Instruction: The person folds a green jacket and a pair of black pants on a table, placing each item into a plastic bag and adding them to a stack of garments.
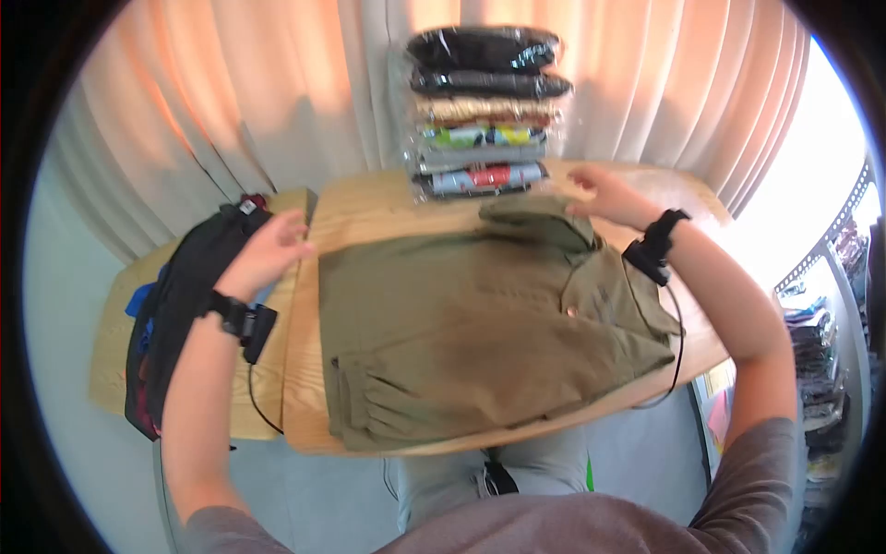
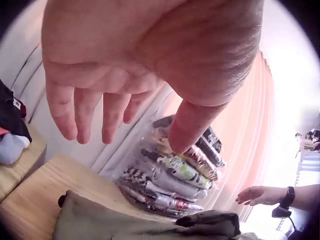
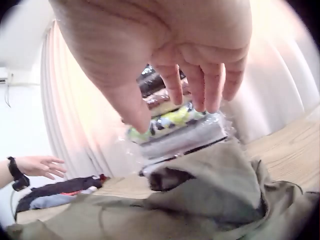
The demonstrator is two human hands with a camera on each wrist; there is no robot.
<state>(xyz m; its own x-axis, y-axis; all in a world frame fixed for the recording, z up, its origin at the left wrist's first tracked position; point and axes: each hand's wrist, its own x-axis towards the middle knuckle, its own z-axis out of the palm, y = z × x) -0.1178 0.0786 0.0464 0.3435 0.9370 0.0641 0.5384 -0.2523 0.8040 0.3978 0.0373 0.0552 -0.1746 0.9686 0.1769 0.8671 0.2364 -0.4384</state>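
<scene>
Both hands stand wide above a green garment

In the head view, I see the olive green garment lying flat on the wooden surface, with one gathered edge at its left lower corner and a raised fold of its cloth at the upper right. The person's left hand is in the air near the upper left corner of the garment, beside the dark clothes. The right hand is near the raised fold, to the right of a stack of clothes in clear bags. The pale curtain hangs behind.

In the left wrist view, the left hand is with its palm toward the camera. Its fingers are wide, almost straight, and the thumb is well apart from them. Under it are the garment and the surface, and the bagged stack is behind the thumb.

In the right wrist view, the fingers of the right hand are wide also, a little bent, with the thumb apart. The fold of the garment rises below them, and the left hand shows above the dark clothes.
</scene>
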